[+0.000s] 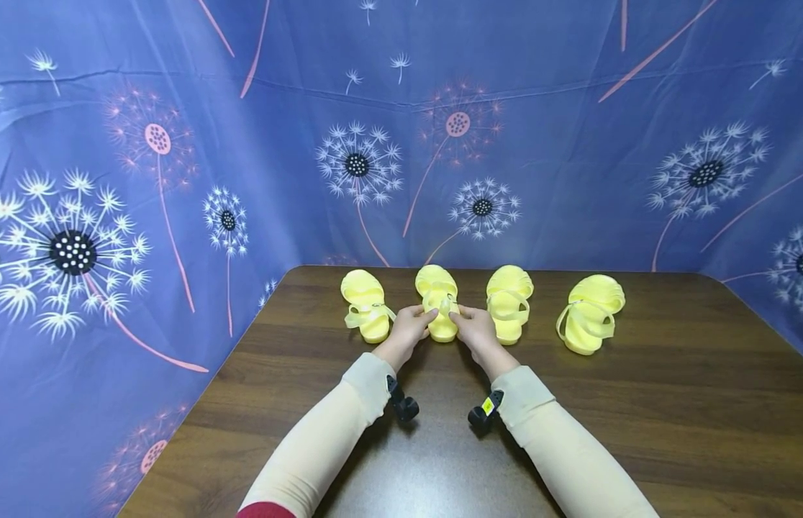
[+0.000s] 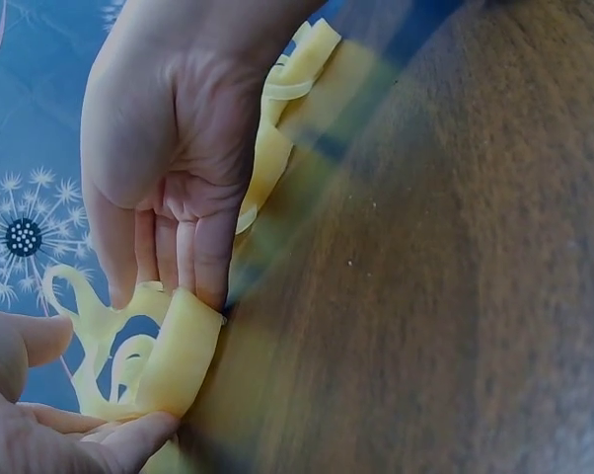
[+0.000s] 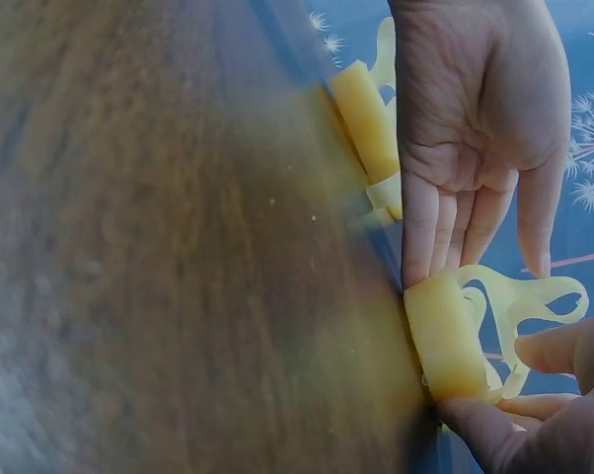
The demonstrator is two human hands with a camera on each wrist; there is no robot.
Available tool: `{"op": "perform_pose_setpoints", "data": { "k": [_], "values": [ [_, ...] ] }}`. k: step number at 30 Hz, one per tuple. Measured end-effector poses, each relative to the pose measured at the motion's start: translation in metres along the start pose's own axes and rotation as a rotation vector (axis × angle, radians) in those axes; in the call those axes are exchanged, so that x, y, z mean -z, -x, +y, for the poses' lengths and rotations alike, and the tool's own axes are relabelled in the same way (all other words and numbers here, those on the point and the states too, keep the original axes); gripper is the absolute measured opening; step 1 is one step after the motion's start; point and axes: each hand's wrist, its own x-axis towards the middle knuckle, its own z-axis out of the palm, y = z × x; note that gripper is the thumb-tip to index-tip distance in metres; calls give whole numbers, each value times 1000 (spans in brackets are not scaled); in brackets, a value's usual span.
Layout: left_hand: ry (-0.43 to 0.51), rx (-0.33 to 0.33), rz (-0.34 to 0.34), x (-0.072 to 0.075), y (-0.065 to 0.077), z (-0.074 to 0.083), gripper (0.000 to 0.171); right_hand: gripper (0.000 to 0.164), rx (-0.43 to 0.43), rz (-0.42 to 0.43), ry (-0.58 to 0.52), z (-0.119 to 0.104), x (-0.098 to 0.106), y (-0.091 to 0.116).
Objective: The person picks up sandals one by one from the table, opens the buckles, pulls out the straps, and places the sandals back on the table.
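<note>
Even, bright light fills the head view, with a soft sheen on the dark table (image 1: 440, 460) near the sleeves and wide-angle bending toward the edges. In both wrist views the table (image 2: 455, 247) blurs heavily; only the hands (image 3: 475, 128) stay sharp.

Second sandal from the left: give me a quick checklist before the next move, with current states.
1. Left hand touches the second sandal at its heel end: ok.
2. Right hand touches it on the other side: ok.
3. Sandal rests on the table: ok.
4. Neighbouring sandals, left sandal and third sandal, apart from it: ok.
5. Strap free of the fingers: cannot tell.
</note>
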Motion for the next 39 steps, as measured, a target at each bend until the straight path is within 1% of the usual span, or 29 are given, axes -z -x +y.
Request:
{"op": "perform_pose_setpoints", "data": {
  "k": [5, 11, 19, 26, 29, 32, 39],
  "values": [
    [-11, 8, 10, 0, 0, 1, 58, 44, 13, 43, 52, 0, -2, -1],
    [-22, -4, 24, -1, -1, 4, 57, 43, 26, 66, 69, -1, -1, -2],
    [-40, 2, 40, -1, 0, 5, 57, 43, 13, 41, 53, -2, 2, 2],
    [-61, 0, 27, 1, 6, 1, 60, 43, -20, -12, -20, 1, 3, 5],
    [-70, 0, 29, 1, 9, -1, 60, 43, -23, -17, -34, 3, 2, 5],
    [-85, -7, 49, 0, 11, -4, 60, 43, -23, -10, -39, 5, 2, 6],
    [-101, -4, 64, -1, 9, -6, 58, 43, -25, 0, -37, 5, 2, 6]
  ]
}}
